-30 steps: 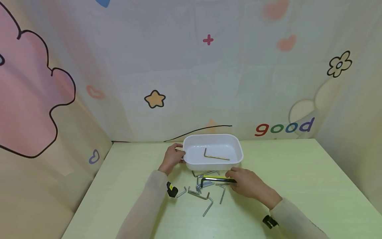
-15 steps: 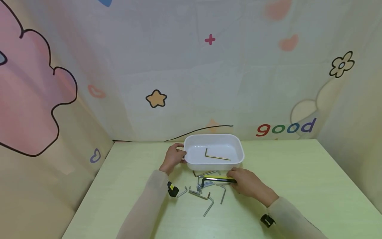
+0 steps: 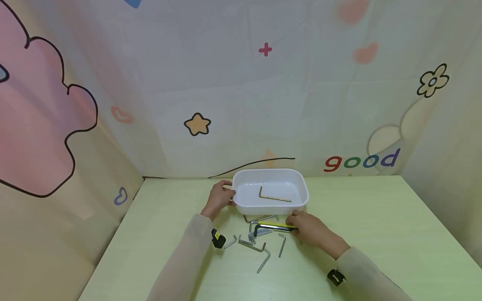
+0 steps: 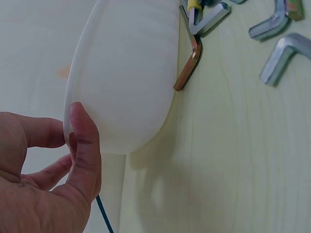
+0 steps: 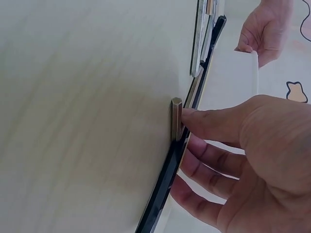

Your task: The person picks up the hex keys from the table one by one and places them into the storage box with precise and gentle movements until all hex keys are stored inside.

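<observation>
At the back of the table sits a white plastic tray (image 3: pixel 271 210) with a brass-coloured Allen key (image 3: pixel 275 198) inside. My left hand (image 3: pixel 218 198) pinches the tray's left rim between thumb and fingers. Just in front of the tray, my right hand (image 3: pixel 310 230) holds Allen keys low over the table. Among them are a black Allen key (image 5: pixel 165 179) and one with a yellow sleeve (image 3: pixel 276 224). In the right wrist view, the thumb presses beside the short metallic end (image 5: pixel 176 119) of a key, with curled fingers behind. How many keys the grip takes in is partly hidden.
Several loose Allen keys lie in front of the tray, including a silver one (image 3: pixel 264 261), a bronze one (image 3: pixel 251 246) and another silver one (image 3: pixel 282 245). A printed cloth (image 3: pixel 241 92) hangs behind the table (image 3: pixel 376 234).
My right hand has shifted slightly, and the silver key shaft seen under the black key earlier no longer shows apart from it. The left hand keeps its hold on the tray.
</observation>
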The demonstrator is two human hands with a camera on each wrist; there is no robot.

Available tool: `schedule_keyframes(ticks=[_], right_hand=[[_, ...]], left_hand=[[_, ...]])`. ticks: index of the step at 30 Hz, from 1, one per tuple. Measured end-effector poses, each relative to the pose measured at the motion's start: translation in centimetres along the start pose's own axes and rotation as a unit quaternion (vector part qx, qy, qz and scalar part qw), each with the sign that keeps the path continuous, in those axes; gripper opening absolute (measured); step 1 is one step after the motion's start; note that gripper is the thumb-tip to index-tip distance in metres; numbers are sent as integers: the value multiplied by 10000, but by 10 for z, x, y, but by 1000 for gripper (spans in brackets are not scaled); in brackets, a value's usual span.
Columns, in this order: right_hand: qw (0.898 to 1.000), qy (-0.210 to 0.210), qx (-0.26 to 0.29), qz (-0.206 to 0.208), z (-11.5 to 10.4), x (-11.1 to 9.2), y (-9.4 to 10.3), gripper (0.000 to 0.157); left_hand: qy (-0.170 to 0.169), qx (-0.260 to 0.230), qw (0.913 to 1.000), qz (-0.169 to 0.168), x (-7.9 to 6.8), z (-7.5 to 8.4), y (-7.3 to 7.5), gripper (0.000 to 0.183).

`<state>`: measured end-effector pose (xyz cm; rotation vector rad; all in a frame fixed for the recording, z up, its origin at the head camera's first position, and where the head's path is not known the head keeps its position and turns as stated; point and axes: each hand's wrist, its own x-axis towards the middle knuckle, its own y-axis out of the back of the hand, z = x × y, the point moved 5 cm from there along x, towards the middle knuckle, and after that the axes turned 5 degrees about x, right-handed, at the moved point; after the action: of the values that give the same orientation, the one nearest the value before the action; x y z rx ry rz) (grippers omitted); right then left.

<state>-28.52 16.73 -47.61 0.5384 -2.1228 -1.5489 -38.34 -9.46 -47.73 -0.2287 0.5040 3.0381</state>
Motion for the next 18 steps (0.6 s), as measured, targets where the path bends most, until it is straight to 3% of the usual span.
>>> schedule_keyframes(ticks=[18], right_hand=[[9923, -540, 780, -794, 11, 6, -4, 15]], left_hand=[[-16, 7, 10000, 28, 2, -1, -2, 41]])
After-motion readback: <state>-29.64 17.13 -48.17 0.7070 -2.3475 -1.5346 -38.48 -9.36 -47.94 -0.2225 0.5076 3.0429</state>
